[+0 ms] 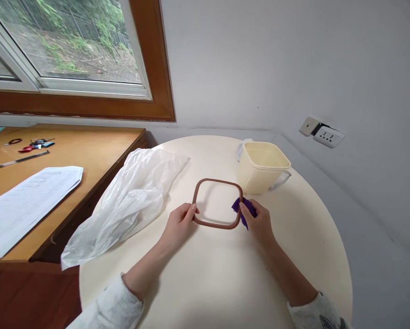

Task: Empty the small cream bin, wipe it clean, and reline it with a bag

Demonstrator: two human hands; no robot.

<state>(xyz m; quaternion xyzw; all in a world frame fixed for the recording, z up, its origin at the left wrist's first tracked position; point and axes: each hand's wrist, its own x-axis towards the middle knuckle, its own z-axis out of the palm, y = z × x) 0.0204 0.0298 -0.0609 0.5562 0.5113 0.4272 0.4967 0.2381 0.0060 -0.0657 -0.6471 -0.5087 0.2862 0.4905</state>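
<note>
A brown, rounded-square frame point(218, 225), open in the middle, is held up over the round white table point(222, 283). My left hand point(181, 221) pinches its left side near the lower corner. On the opposite side my right hand point(260, 223) grips the frame together with a purple cloth point(245, 212), which is bunched between the fingers and the rim. Just beyond the right hand stands a cream-coloured plastic bin point(260, 171), upright and with its top uncovered. Part of the cloth is hidden by the right hand.
A crumpled white plastic bag point(133, 196) lies along the table's left side. Papers point(37, 201), a pen point(23, 158) and keys point(39, 144) rest on the wooden desk point(98, 160) at left. The wall socket point(328, 136) is at right, beyond the table.
</note>
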